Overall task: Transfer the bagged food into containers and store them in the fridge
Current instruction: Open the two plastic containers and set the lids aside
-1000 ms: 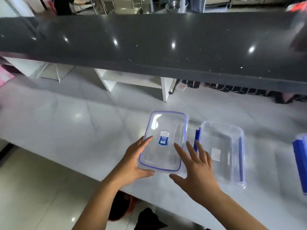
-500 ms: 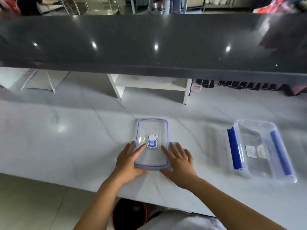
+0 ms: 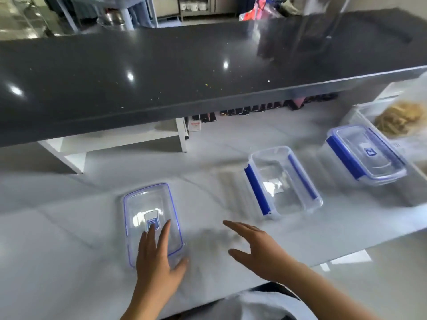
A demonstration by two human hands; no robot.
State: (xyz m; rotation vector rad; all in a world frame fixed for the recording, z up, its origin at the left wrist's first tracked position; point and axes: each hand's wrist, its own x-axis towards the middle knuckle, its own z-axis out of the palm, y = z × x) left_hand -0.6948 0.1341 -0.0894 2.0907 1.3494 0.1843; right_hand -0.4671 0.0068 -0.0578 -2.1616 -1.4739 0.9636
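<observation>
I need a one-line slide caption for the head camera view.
Left hand rests flat on a detached lid while the right hand hovers open near an empty container.

- Bare left hand [image 3: 157,257]: uncovered to the wrist, fingers slim, outline fairly sharp.
- Bare right hand [image 3: 256,248]: likewise uncovered, edges smeared by motion blur, fingertips soft.
- Bare left forearm [image 3: 145,301]: uncovered from wrist down to bottom frame edge.
- Bare right forearm [image 3: 328,296]: uncovered from wrist to bottom-right edge; sleeve end out of frame.
- Plain white soft fabric garment [image 3: 249,306]: bottom centre between forearms, lightly creased, greyish shading in folds.
- Nail detail too small to tell.
</observation>
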